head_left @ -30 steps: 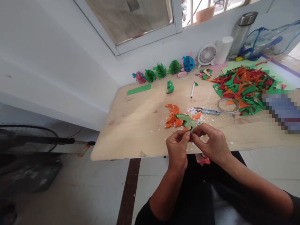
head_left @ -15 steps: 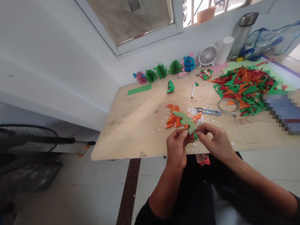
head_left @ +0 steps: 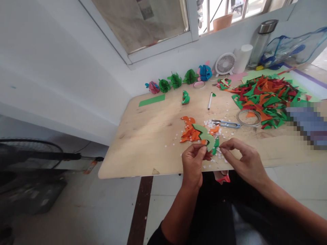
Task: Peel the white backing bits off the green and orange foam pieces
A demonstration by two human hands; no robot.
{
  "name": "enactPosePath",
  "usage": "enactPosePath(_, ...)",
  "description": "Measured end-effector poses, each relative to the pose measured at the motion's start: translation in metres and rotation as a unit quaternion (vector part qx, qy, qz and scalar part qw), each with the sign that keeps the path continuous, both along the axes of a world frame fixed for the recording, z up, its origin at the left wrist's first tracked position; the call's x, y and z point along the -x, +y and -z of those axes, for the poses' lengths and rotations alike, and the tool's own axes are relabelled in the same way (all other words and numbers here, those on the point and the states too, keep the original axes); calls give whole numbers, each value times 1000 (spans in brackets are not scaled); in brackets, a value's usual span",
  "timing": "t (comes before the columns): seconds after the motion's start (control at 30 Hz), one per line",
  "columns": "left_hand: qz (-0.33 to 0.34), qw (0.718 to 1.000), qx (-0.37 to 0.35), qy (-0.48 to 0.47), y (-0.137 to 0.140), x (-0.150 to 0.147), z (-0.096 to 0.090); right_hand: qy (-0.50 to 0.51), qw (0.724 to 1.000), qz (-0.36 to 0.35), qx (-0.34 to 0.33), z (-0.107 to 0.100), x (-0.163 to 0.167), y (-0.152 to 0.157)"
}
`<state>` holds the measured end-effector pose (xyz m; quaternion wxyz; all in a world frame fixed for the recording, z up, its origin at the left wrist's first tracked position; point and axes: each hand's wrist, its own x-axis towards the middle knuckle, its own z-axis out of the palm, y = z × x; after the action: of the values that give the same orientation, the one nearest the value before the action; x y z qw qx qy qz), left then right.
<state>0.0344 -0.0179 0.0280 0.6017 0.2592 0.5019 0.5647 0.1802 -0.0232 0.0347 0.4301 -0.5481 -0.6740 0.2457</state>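
Observation:
My left hand [head_left: 194, 159] pinches the lower end of a light green, wavy-edged paper cutout [head_left: 205, 135] between thumb and fingers. To its right my right hand [head_left: 241, 157] is closed at thumb and forefinger; what sits between the tips, if anything, is too small to make out. The two hands are apart. Behind the cutout lie several orange paper cutouts [head_left: 189, 132] with white bits on them. A darker green paper piece [head_left: 216, 145] rests on the table between the hands. Small white paper bits [head_left: 209, 124] are scattered around.
Blue thread snips [head_left: 227, 124] and a tape roll [head_left: 248, 117] lie beyond my right hand. A heap of coloured paper scraps [head_left: 268, 95] covers the right side. A white pen [head_left: 210, 101], green folded cutouts [head_left: 185, 97] and paper figures [head_left: 175, 80] are farther back. A small fan [head_left: 225, 64] stands by the wall.
My right hand has moved off to the right, away from the green cutout. The cutout has turned a little in my left hand.

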Motion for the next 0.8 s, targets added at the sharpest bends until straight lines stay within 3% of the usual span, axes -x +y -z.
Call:
enactPosePath(0.13, -13, 996, -67, 60, -4, -3, 6, -12, 999, -45, -18, -6, 18, 1)
enactPosePath(0.37, -8, 983, -124, 136, -9, -2, 10, -40, 999, -9, -14, 4, 25, 5)
enactPosePath(0.6, -17, 998, -33, 50, -3, -2, 6, -3, 999, 12, 38, 1, 11, 7)
enactPosePath(0.8, 14, 1000, 15, 13, -5, 0, 1, -45, 989, 121, 72, 30, -33, 7)
